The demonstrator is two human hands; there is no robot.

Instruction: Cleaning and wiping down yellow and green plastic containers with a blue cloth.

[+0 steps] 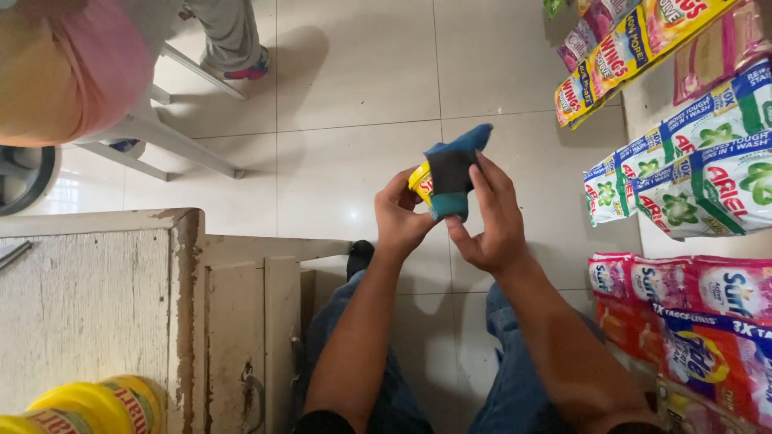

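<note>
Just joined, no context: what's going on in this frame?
A seated person holds a small yellow container in the left hand and presses a blue cloth over it with the right hand. Detergent packets fill shelves at the right; a worn wooden counter stands at the left.

A worn wooden table [88,297] sits at the lower left of the frame, with peeling paint on its edge. On its near corner lie yellow bottles [88,408]. The floor [346,96] is pale shiny tile. At the upper left stands a white plastic chair [173,137], and another person's shoe [241,71] is just behind it. Down the right side are rows of bright soap packets [700,173], green and white above, pink and red below.
</note>
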